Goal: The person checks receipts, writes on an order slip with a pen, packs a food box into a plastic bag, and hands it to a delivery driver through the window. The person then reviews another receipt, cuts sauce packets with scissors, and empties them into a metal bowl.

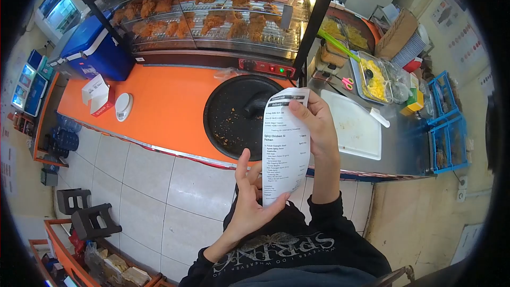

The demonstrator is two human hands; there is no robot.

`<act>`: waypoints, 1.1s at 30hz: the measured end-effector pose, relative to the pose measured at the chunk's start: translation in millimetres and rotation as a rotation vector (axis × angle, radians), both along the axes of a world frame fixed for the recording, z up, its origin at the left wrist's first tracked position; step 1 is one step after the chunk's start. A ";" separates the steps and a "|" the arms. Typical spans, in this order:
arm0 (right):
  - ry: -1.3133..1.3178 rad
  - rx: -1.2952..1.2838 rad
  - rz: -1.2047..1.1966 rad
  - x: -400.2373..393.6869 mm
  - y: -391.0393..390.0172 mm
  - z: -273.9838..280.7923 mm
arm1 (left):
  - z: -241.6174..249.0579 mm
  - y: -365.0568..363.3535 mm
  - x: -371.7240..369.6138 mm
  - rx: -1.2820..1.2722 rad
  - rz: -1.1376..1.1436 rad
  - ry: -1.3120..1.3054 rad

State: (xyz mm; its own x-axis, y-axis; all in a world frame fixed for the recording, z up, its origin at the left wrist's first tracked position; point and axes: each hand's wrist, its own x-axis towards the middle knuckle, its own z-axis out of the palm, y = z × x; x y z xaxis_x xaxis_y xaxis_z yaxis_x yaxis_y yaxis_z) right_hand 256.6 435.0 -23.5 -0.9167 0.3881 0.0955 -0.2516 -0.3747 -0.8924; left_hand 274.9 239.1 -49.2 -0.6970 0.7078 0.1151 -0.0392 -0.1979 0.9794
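A long printed paper receipt (287, 149) is held upright in front of me, its text facing me. My right hand (319, 125) pinches its upper right side, thumb on the front and fingers behind. Low on the receipt, my left hand (249, 196) grips the bottom edge, with its thumb in front and its index finger pointing up. Behind the paper lies a wide black stone mortar (220, 114) with crumbs in it, partly covered by the receipt. A dark pestle (257, 107) rests inside the mortar.
Fried chicken fills a lit display warmer (212, 58) at the back of the orange counter (170, 111). To the left are a blue cooler box (95, 48), an open carton (99, 95) and a kitchen scale (124, 107). On the right are a white cutting board (353, 133), a knife (380, 118) and a food tray (361, 87).
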 end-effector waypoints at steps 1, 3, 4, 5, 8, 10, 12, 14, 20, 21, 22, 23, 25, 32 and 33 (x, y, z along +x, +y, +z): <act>-0.003 -0.001 0.000 -0.4 0.7 -0.4 | 0.2 0.5 -0.5 -0.001 0.000 -0.003; 0.006 -0.019 0.014 -1.4 2.2 -1.1 | 1.0 1.5 -1.5 -0.007 -0.001 -0.009; 0.004 -0.020 0.014 -1.9 3.0 -2.3 | 0.2 1.9 -2.0 -0.008 -0.001 -0.010; -0.004 -0.019 0.006 -2.5 3.8 -4.2 | -1.2 2.3 -2.5 -0.005 -0.005 -0.004; -0.016 -0.022 -0.003 -3.6 4.7 -4.8 | -1.9 3.4 -3.2 -0.002 -0.004 0.006; -0.019 -0.027 -0.004 -3.9 4.7 -3.4 | -1.3 4.2 -3.5 -0.001 -0.001 0.010; -0.010 -0.022 0.003 -4.4 5.1 -1.8 | -0.2 5.2 -4.1 -0.011 0.002 0.009; -0.007 -0.018 0.009 -4.2 6.0 -1.6 | -1.3 6.0 -4.0 -0.008 0.002 0.003; -0.013 -0.011 0.003 -3.6 5.9 -1.4 | 0.0 7.2 -2.8 -0.003 0.003 -0.037; -0.021 -0.008 0.000 -3.8 6.8 -2.1 | 0.0 7.5 -2.9 -0.007 0.002 -0.037; -0.020 -0.007 0.001 -3.9 7.5 -2.5 | -0.2 7.8 -3.0 -0.006 0.003 -0.036; -0.017 -0.010 0.005 -3.9 8.0 -2.9 | -0.4 8.1 -3.0 -0.008 0.001 -0.036; -0.015 -0.013 0.011 -3.8 8.5 -3.8 | -0.5 8.7 -2.7 -0.010 0.000 -0.037; 0.003 -0.032 0.014 -3.8 12.0 -9.1 | -0.3 10.2 -2.7 -0.003 -0.011 -0.056; 0.003 -0.033 0.020 -3.9 12.5 -9.6 | -1.0 10.4 -2.9 0.001 -0.014 -0.063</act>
